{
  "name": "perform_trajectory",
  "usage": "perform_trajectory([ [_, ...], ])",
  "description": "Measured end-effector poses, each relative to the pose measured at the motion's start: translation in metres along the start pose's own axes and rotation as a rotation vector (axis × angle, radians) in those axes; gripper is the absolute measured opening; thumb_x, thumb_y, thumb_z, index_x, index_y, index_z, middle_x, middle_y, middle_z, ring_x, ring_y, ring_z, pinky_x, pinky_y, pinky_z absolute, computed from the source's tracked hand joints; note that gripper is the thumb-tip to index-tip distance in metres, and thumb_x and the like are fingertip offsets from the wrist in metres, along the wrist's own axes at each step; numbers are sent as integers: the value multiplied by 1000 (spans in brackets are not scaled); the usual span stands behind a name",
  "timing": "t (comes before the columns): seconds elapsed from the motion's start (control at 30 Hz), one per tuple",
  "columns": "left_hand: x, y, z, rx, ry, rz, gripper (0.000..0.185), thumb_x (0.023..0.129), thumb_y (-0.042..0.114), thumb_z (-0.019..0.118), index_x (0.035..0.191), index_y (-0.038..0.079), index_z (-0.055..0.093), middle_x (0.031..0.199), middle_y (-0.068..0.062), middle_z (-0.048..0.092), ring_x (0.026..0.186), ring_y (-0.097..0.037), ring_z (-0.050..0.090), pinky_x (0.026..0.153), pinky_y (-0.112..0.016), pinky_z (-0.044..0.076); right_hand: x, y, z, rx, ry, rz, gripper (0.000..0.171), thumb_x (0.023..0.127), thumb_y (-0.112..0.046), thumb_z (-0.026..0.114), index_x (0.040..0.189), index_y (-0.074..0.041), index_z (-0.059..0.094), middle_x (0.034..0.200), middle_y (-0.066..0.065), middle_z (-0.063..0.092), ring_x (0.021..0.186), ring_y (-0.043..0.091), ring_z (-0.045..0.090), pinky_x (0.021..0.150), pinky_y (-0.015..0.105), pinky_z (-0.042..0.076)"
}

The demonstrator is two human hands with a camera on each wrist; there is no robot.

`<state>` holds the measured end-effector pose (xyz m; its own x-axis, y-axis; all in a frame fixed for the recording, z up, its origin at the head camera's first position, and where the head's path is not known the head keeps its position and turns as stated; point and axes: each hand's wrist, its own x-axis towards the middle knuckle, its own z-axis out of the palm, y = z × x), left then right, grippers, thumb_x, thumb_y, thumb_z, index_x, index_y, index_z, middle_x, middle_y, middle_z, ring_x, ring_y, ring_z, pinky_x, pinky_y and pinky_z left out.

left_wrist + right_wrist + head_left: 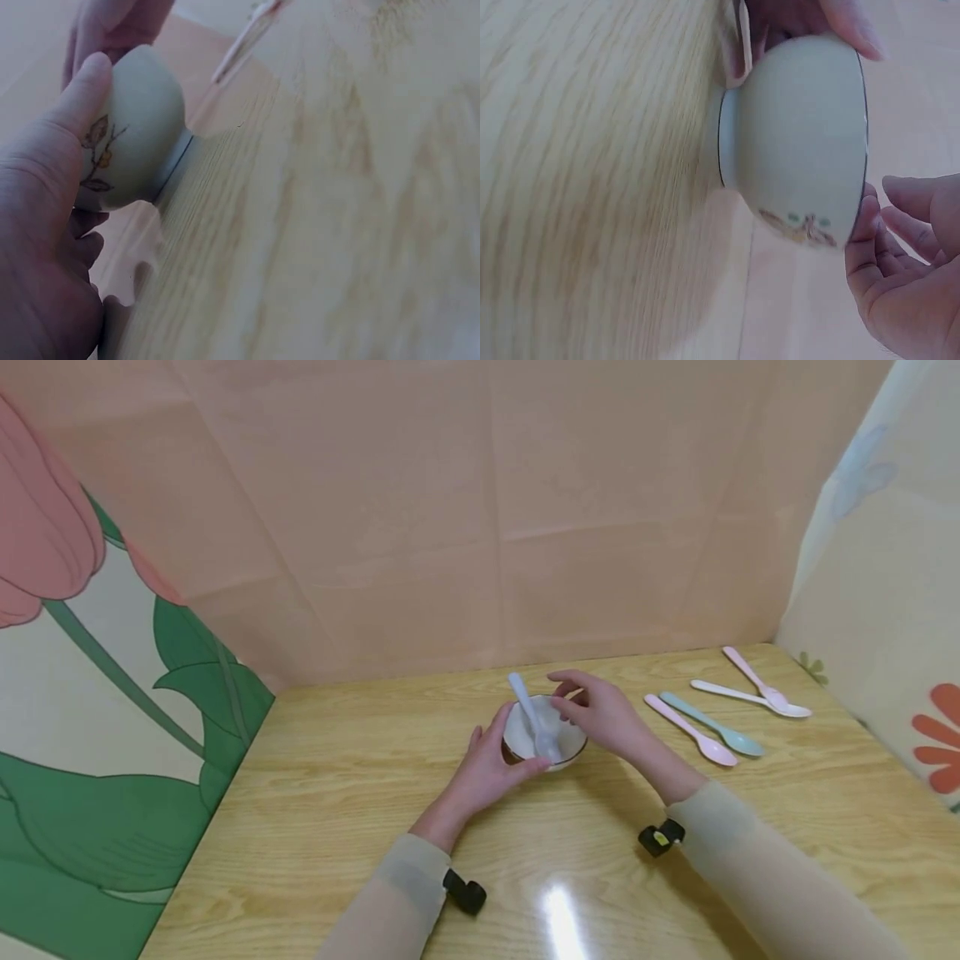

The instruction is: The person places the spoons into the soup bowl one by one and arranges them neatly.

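Observation:
A small white bowl (564, 750) with a leaf motif stands on the wooden table (337, 793). A pale blue spoon (531, 714) lies in it, its handle leaning out to the back left. My left hand (510, 745) grips the bowl from the left, thumb at the front rim and fingers round the back. My right hand (577, 703) hovers at the bowl's right rim, fingers loosely bent and holding nothing. The left wrist view shows my thumb (82, 90) pressed on the bowl (139, 127). In the right wrist view the bowl (795, 142) sits just beside my right hand (900, 255).
Several plastic spoons lie on the table to the right: a pink one (690, 729), a blue-green one (712, 725), a white one (750, 697) and another pink one (753, 677). Cloth walls close in the table at the back, left and right.

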<state>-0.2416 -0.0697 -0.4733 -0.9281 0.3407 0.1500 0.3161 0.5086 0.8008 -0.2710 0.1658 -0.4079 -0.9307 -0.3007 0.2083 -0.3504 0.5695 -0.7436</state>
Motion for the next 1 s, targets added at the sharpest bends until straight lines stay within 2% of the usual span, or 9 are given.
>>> perform_trajectory([
  [0.1, -3, 0, -1, -16, 10, -37, 100, 94, 57, 86, 173, 37, 28, 158, 2, 57, 162, -44, 27, 132, -66, 7, -4, 3, -7, 0, 27, 10, 44, 112, -18, 68, 153, -4, 61, 121, 16, 73, 91, 31, 75, 71, 34, 58],
  [0.23, -4, 1, -2, -27, 20, -57, 101, 93, 58, 87, 173, 40, 28, 162, 1, 54, 164, -50, 17, 130, -72, 12, -12, 8, -21, -21, 56, 40, 46, 112, -21, 69, 154, -4, 61, 120, 15, 73, 93, 34, 75, 66, 31, 55],
  [0.43, -4, 1, -2, -20, 29, -71, 102, 90, 61, 88, 171, 46, 29, 164, 1, 53, 164, -52, 14, 127, -75, 19, -23, 15, -49, -36, 77, 98, 53, 113, -29, 69, 158, -4, 57, 124, 17, 71, 100, 36, 74, 70, 30, 55],
  [0.67, -5, -1, -3, -15, 35, -91, 105, 89, 65, 87, 172, 46, 28, 167, 1, 49, 164, -53, 11, 124, -78, 23, -31, 29, -73, -49, 128, 110, 57, 112, -36, 69, 157, -2, 57, 124, 19, 71, 100, 36, 74, 70, 26, 56],
  [1.0, -8, -1, -4, -18, 31, -116, 106, 89, 64, 88, 174, 45, 26, 170, -2, 45, 165, -52, 8, 122, -80, 24, -42, 50, -91, -93, 153, 142, 61, 111, -40, 69, 158, -2, 57, 127, 21, 72, 92, 12, 73, 69, 21, 56],
])
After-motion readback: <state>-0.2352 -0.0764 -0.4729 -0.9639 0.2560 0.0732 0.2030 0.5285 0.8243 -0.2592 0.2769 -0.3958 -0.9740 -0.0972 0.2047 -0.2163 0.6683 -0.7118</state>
